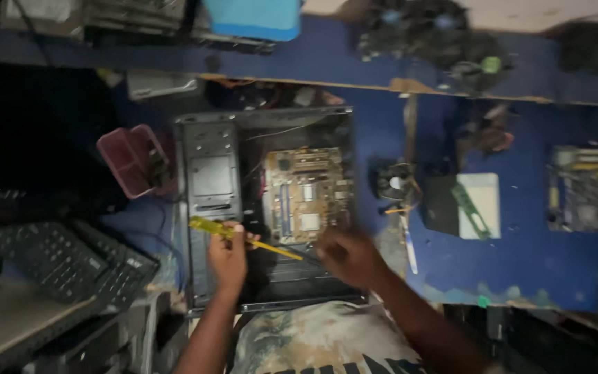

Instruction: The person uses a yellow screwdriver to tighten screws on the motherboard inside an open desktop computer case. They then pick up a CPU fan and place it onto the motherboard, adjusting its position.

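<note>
An open black computer case (209,173) lies flat on the blue table, with a tan motherboard (307,194) inside. My left hand (228,255) grips a yellow-handled screwdriver (217,230) over the case's near edge; its shaft points right toward my right hand (346,255). My right hand is blurred and rests at the case's lower right corner by the screwdriver tip; what it holds cannot be made out.
A pink box (129,161) stands left of the case. A black keyboard (57,260) lies at the near left. A cooling fan (394,183), a memory stick (470,211) on a white pad and a second circuit board (583,187) lie to the right.
</note>
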